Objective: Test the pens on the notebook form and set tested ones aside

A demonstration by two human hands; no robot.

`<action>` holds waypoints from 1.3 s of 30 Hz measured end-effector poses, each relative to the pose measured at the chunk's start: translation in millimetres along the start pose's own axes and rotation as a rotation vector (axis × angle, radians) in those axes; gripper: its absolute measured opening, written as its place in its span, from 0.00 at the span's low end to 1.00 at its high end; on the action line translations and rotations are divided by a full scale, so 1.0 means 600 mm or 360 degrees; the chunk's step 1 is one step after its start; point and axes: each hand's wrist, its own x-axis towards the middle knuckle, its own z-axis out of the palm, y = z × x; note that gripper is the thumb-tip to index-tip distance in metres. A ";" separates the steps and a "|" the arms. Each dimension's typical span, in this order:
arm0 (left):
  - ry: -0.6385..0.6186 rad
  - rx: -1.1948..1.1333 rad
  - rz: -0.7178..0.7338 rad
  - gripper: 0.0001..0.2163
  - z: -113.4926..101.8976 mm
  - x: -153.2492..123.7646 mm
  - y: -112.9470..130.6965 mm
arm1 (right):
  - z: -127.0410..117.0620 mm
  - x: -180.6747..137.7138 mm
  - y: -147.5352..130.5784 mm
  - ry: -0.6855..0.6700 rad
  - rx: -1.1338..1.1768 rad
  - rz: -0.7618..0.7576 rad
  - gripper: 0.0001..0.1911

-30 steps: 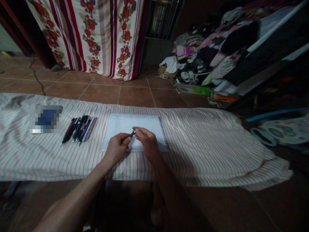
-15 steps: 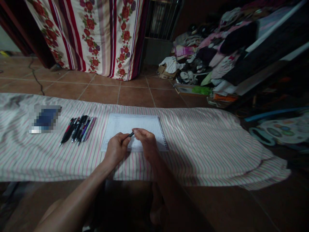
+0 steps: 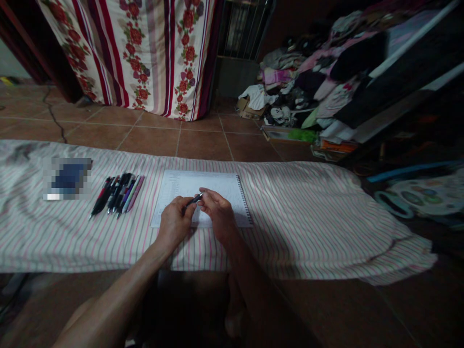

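Note:
Both of my hands meet over the near edge of a spiral-bound notepad point(image 3: 203, 186) that lies on a striped cloth point(image 3: 308, 217). My left hand point(image 3: 175, 222) is closed around the lower part of a dark pen point(image 3: 193, 200). My right hand point(image 3: 216, 212) pinches the pen's upper end with thumb and fingers. The pen slants up to the right, its tip end hidden inside my left fist. The notepad's wire spine runs down its right side.
A row of several pens point(image 3: 118, 193) lies left of the notepad, and a blurred dark blue object point(image 3: 68, 178) lies further left. Beyond the cloth are brown floor tiles point(image 3: 203, 140), a floral curtain point(image 3: 145, 53) and a heap of clothes point(image 3: 311, 82) at the right.
My hands have shifted slightly and the pen now tilts a little more upward at its right end. Everything else is where it was.

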 end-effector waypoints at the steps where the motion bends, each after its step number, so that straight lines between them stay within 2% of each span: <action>1: 0.0016 0.0057 0.0028 0.12 0.000 -0.001 0.001 | 0.001 0.000 0.000 0.0005 0.0003 0.0006 0.18; 7: 0.0024 0.0272 0.0198 0.12 0.000 -0.006 0.004 | 0.004 -0.001 0.000 0.0094 0.0074 0.0092 0.15; 13: -0.0018 0.0176 0.0158 0.11 0.002 -0.005 0.008 | 0.001 -0.001 -0.004 0.0089 0.0029 0.0084 0.13; 18: -0.0114 -0.0265 -0.0071 0.10 0.005 -0.002 0.011 | -0.002 -0.004 -0.010 0.0012 -0.0033 0.0045 0.13; 23: -0.0440 -0.0940 -0.0393 0.11 0.002 0.003 0.013 | -0.004 -0.015 -0.033 -0.0155 -0.0055 0.0127 0.13; 26: -0.0539 -0.1132 -0.0516 0.12 -0.002 0.004 0.013 | -0.006 -0.020 -0.043 -0.0268 -0.0176 0.0077 0.15; 30: -0.0388 -0.1003 -0.0418 0.10 -0.001 0.003 0.011 | -0.006 -0.021 -0.042 -0.0294 -0.0251 0.0023 0.17; 39: -0.0158 -0.0740 -0.0254 0.09 0.004 0.004 0.005 | 0.001 -0.013 -0.025 -0.0171 0.0017 0.0060 0.13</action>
